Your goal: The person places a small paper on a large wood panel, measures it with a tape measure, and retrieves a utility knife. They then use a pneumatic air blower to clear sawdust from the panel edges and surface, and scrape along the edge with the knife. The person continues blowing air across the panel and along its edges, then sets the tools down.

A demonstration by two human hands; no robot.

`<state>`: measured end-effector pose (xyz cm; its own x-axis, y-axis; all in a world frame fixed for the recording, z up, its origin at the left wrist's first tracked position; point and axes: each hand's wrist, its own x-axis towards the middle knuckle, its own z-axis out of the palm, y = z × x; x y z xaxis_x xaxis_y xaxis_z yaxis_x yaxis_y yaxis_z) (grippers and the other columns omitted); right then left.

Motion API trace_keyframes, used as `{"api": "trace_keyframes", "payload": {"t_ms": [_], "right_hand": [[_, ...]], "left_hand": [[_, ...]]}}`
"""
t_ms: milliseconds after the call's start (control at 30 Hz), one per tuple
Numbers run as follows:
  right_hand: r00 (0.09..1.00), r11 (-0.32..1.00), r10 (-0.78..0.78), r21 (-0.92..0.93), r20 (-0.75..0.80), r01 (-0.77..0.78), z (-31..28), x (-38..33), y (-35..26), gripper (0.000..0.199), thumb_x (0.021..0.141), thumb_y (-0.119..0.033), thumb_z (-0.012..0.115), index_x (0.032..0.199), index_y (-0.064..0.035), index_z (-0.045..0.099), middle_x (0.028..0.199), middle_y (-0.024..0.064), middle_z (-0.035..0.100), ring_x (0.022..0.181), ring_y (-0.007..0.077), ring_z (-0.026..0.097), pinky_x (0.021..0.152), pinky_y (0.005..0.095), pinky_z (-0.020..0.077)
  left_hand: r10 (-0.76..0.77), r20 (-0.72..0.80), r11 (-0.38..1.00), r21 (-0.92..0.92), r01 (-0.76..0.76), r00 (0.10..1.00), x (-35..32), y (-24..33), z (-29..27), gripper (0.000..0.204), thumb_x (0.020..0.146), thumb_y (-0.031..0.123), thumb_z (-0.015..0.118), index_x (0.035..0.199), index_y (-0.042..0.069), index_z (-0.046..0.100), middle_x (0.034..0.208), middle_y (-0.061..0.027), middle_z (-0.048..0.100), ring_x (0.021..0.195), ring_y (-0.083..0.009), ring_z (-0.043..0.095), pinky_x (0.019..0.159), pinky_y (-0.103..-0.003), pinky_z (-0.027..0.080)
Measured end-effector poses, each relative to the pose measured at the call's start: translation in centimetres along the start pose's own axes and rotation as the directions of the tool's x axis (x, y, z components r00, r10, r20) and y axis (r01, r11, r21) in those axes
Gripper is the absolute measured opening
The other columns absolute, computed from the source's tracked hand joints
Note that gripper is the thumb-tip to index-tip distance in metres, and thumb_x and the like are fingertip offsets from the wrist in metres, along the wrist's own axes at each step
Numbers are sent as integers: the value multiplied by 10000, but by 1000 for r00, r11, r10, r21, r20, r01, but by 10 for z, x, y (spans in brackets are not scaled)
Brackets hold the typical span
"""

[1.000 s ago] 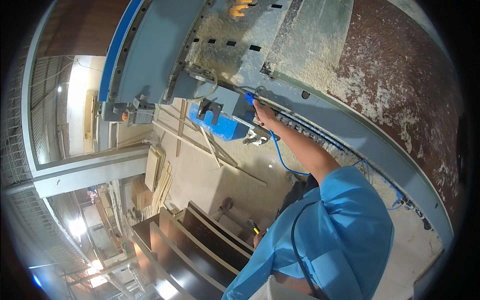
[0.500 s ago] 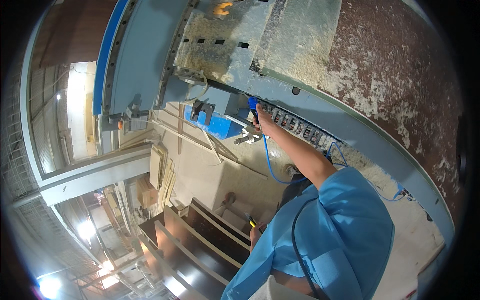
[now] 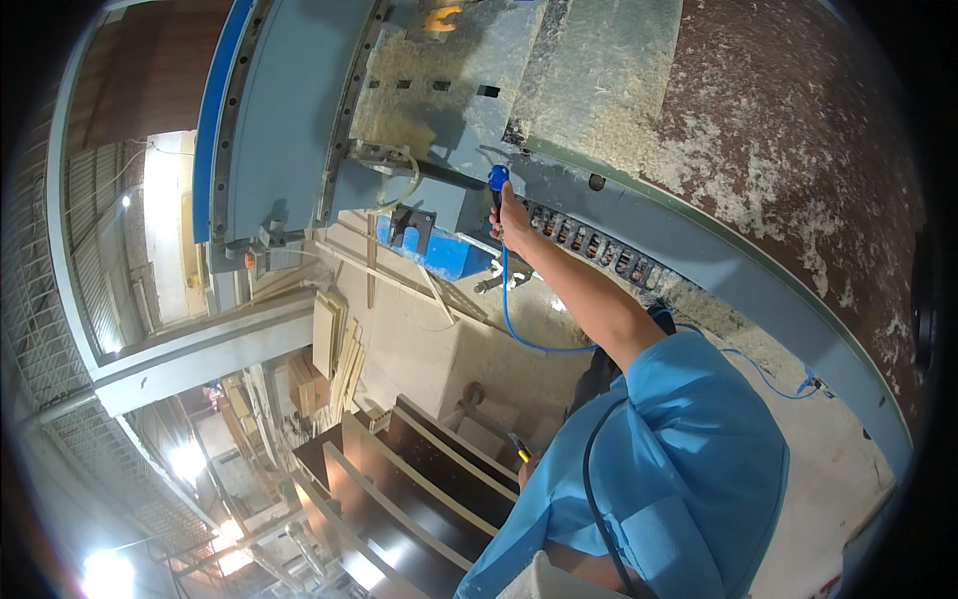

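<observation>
My right hand (image 3: 511, 220) is wrapped round an air blow gun (image 3: 499, 180) with a blue head. A thin blue hose (image 3: 516, 324) hangs from it and loops back toward my body. The gun is held over the near edge of a grey machine bed (image 3: 464, 140), beside a dusty slotted cable chain (image 3: 589, 243). Lower down, my left hand (image 3: 527, 467) is closed on a yellow-and-black utility knife (image 3: 521, 448), its tip pointing away from me. My blue shirt hides part of that hand.
Sawdust lies over the bed and the brown panel (image 3: 778, 150) at right. A blue box-shaped machine part (image 3: 449, 256) juts out left of my right hand. Dark boards with pale edges (image 3: 399, 479) stand near my left hand. Wooden strips (image 3: 344, 339) lie farther off.
My right hand has moved up and slightly left with the blow gun, away from the cable chain toward the bed. The left hand still holds the knife; the view has shifted slightly.
</observation>
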<state>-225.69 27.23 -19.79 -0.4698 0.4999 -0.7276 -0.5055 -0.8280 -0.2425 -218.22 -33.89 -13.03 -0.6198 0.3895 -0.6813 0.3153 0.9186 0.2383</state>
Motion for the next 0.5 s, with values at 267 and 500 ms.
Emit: {"api": "trace_keyframes", "payload": {"t_ms": [267,500], "right_hand": [[996,964,85,-256,27,-75,23,16,-6,711,883,-801,463,701,-116,525,552,13,488,439,136,434,480,352,429],[998,944,25,-328,-58,-43,48,27,0,645,949,-707,441,727,-111,549,612,19,539,510,147,499,515,386,443]], "left_hand": [[-7,30,1000,3,7,1000,4,9,-11,314,892,302,654,1105,74,697,1032,-175,710,999,-305,685,868,-395,513],[-31,45,999,12,30,999,4,21,-25,310,893,301,655,1102,76,697,1026,-174,710,988,-308,686,855,-398,515]]}}
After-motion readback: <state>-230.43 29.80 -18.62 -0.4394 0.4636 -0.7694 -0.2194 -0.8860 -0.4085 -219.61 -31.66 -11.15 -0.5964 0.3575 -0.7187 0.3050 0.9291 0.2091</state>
